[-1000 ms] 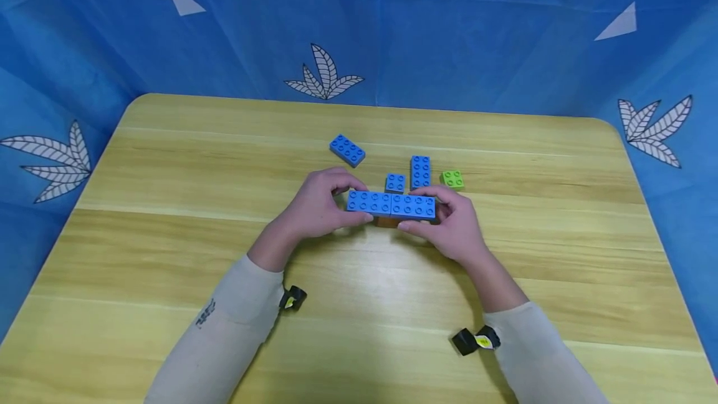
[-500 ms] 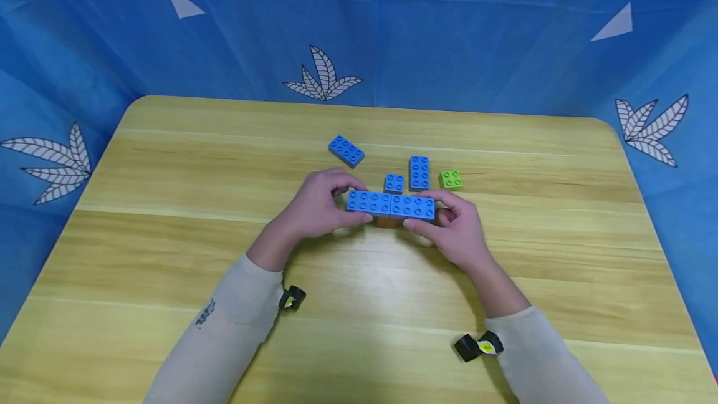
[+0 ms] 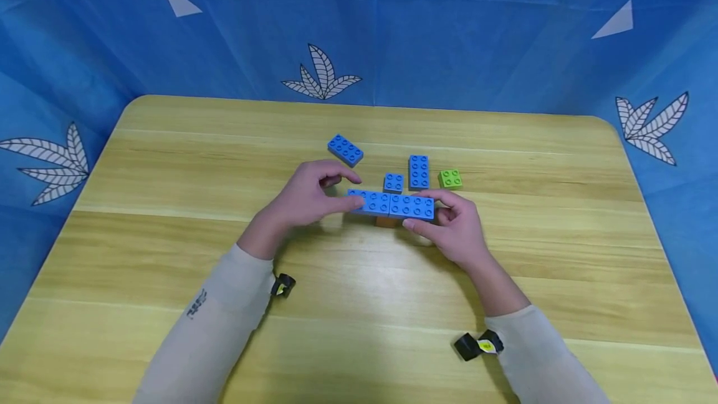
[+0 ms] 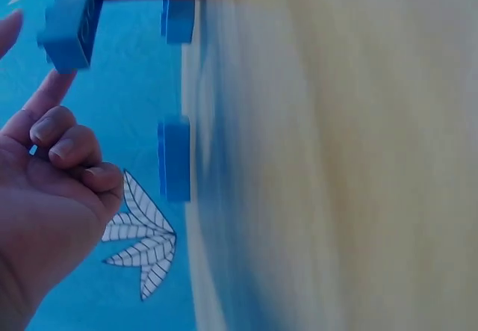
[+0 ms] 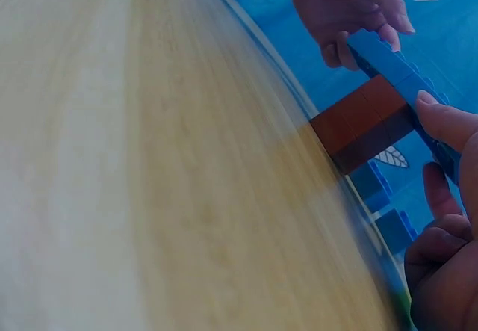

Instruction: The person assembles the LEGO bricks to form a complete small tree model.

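Two blue eight-stud toy bricks lie end to end on top of a brown brick stack (image 5: 362, 122) that stands on the table. My right hand (image 3: 457, 226) pinches the right blue brick (image 3: 412, 207) at its outer end, thumb on the near side and fingers on the far side. My left hand (image 3: 303, 197) is spread at the other end. Its thumb overlaps the left blue brick (image 3: 379, 203) in the head view, while its index finger stands apart behind it. In the left wrist view, that brick's end (image 4: 72, 36) shows above my curled lower fingers.
Behind the stack lie a small blue four-stud brick (image 3: 394, 182), an upright-lying blue eight-stud brick (image 3: 419, 172) and a green four-stud brick (image 3: 450, 179). Another blue brick (image 3: 345, 150) lies slanted farther left. A blue curtain (image 3: 449, 48) hangs past the wooden table's (image 3: 185, 105) far edge.
My left hand has loosened from the left brick and shifted slightly left and back, thumb and index finger parting. My right hand slid a little outward earlier and now stays put.
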Demonstrator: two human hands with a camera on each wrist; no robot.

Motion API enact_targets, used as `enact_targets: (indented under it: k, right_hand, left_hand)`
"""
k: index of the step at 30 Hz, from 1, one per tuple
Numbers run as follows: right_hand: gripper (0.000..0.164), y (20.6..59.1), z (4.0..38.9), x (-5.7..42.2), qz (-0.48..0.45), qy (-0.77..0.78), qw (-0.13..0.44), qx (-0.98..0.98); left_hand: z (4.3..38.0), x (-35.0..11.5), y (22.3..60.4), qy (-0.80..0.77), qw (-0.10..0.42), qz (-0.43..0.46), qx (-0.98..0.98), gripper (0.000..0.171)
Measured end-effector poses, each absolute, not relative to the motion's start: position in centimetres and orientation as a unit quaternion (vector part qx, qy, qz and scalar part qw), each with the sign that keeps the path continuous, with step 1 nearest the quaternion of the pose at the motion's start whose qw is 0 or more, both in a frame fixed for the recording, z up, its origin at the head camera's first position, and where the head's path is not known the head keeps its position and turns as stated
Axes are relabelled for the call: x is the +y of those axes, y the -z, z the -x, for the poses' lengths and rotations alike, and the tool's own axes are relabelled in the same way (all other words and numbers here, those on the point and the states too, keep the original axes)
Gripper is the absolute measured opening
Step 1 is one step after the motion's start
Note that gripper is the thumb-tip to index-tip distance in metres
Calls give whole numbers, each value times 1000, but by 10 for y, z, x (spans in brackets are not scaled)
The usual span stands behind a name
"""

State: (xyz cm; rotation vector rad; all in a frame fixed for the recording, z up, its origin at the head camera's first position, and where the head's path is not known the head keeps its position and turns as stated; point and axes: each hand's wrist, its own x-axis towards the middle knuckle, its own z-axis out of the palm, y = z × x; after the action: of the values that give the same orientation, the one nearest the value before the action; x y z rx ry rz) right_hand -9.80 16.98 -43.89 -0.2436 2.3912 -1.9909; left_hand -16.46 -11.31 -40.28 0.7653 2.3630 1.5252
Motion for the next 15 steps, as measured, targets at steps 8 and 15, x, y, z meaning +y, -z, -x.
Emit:
enact_targets:
  k: [8, 15]
  right_hand:
    - [39, 435, 97, 169, 77, 636, 9, 768]
    - [37, 408, 92, 159, 85, 621, -11, 779]
  left_hand:
    - [192, -126, 408, -548, 109, -207, 803, 23]
    - [217, -132, 417, -539, 111, -160, 820, 40]
